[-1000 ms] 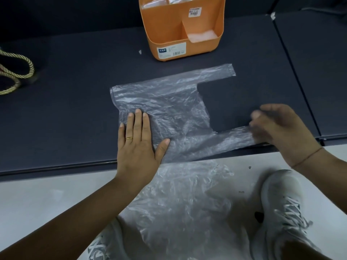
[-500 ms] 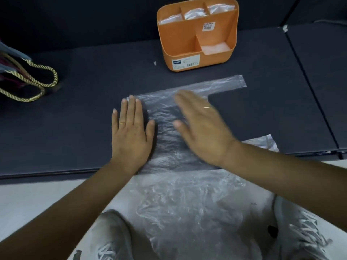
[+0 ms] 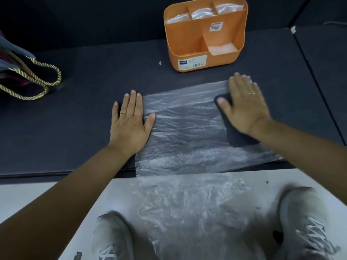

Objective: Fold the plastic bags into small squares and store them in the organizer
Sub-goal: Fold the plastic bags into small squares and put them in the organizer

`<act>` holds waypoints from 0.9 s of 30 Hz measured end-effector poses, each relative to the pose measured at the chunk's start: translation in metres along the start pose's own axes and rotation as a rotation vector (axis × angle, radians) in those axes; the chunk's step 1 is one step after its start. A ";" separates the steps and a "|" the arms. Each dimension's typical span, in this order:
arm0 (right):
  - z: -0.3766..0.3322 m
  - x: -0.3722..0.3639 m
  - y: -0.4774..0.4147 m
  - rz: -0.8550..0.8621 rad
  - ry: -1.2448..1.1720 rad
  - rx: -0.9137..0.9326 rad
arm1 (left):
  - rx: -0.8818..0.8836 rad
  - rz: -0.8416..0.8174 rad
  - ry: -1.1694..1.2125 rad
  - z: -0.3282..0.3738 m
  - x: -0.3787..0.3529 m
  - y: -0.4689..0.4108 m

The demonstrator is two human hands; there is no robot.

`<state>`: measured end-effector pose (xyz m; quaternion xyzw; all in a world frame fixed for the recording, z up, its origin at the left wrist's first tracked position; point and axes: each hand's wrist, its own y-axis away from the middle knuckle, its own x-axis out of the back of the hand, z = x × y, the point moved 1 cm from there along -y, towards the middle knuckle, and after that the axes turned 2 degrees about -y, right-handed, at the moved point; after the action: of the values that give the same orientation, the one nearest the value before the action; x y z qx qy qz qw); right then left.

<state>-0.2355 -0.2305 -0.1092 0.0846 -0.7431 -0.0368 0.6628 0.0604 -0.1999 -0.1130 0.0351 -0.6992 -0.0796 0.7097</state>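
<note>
Plastic bag (image 3: 187,132), clear and creased, lies spread flat on a dark mat (image 3: 75,119), its near edge reaching the mat's front edge above a white floor (image 3: 28,199). An orange organizer (image 3: 185,38) stands upright on the mat beyond the bag, apart from it. Folded plastic (image 3: 201,14) sits in its rear compartments. A rope-handled tote (image 3: 33,79) rests at far left. Crumpled clear plastic (image 3: 187,207) lies on the floor between two grey shoes (image 3: 304,222).

Left hand (image 3: 129,122): palm down, fingers straight and together, pressing at the bag's left edge, grasping nothing. Right hand (image 3: 244,102): palm down, fingers extended, thumb spread, flat on the bag's far right strip, slightly blurred.
</note>
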 end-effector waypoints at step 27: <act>-0.004 -0.025 0.079 0.137 -0.037 0.208 | -0.195 0.155 0.035 0.013 -0.017 0.061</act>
<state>-0.2353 -0.1484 -0.1201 0.1014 -0.7591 0.0841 0.6375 0.0508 -0.1365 -0.1196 -0.0867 -0.6763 -0.0917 0.7257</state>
